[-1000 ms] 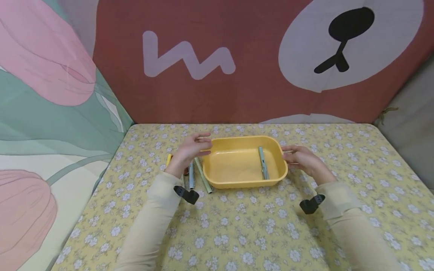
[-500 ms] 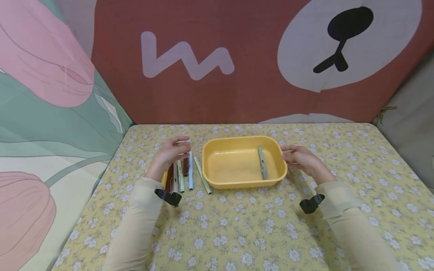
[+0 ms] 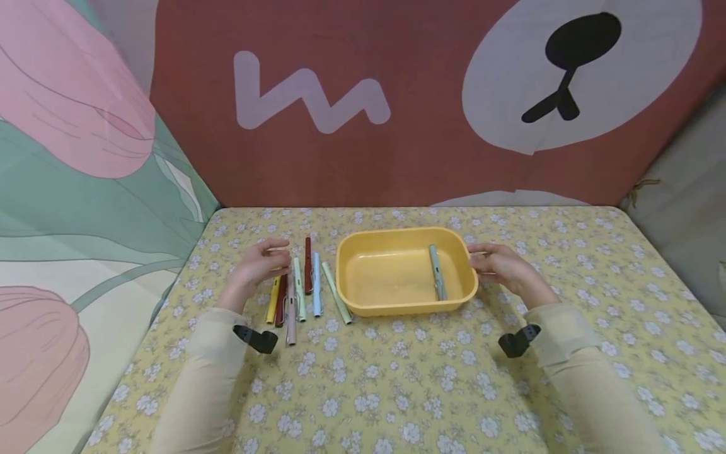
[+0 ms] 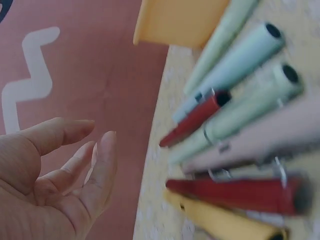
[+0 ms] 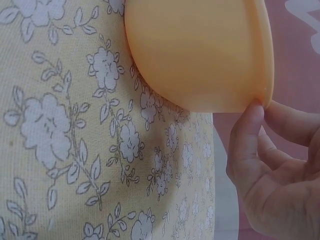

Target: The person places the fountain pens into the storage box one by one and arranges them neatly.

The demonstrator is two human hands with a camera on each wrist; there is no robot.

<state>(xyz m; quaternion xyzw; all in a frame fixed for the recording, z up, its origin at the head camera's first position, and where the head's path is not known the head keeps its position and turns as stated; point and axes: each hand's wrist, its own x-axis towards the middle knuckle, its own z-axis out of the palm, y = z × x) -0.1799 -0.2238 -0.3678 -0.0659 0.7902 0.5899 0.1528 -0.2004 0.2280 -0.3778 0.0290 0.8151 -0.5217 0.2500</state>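
Note:
My left hand [image 3: 255, 270] hovers above the far end of a row of pens, its fingers loosely bent and nothing between them. Beneath and beside it lie a yellow pen [image 3: 273, 302], a dark red pen [image 4: 240, 194], a pinkish-grey pen [image 3: 292, 325], a pale green pen [image 3: 300, 293], a shorter-looking red pen [image 3: 308, 268] and a light blue pen [image 3: 317, 287]. Another green pen [image 3: 338, 296] slants against the left side of a yellow tray [image 3: 386, 277]. At the tray's right end, my right hand [image 5: 280, 175] pinches the rim between thumb and finger. One grey-blue pen [image 3: 437, 271] lies inside the tray.
A yellow floral cloth [image 3: 363, 378] covers the table. Behind it rises a reddish-brown printed backdrop [image 3: 420, 164], and a flower-printed curtain [image 3: 74, 189] hangs at the left. Each wrist wears a small black camera, such as the left one [image 3: 258, 339].
My left hand has moved left from the tray's edge to the pens' far end, uncovering more of the row. The right hand keeps its place at the tray.

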